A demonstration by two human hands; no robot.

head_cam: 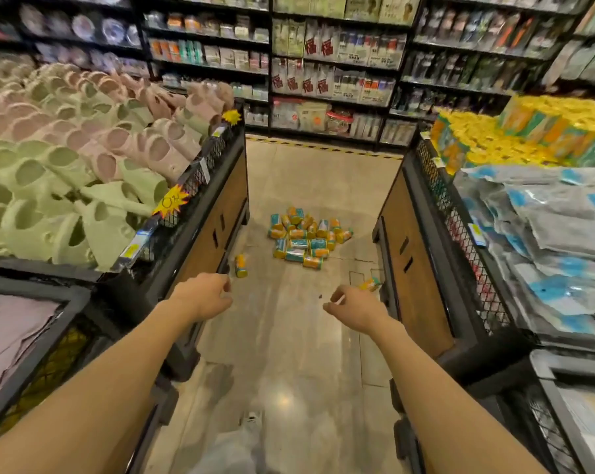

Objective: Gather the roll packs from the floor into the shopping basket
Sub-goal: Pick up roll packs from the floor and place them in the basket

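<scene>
Several teal-and-orange roll packs (pixel 304 236) lie in a heap on the tiled floor ahead, in the aisle between two display bins. One stray pack (pixel 241 265) stands apart near the left bin's foot. Another stray pack (pixel 369 284) lies by the right bin, just beyond my right hand. My left hand (pixel 205 295) and my right hand (pixel 356 311) are stretched forward at waist height, fingers loosely curled, holding nothing. No shopping basket is in view.
A black-and-wood bin (pixel 217 213) of green and pink slippers flanks the aisle on the left. A matching bin (pixel 422 241) of grey-blue bagged goods and yellow packs stands on the right. Stocked shelves (pixel 333 73) close the far end. My shoe (pixel 251 419) shows below.
</scene>
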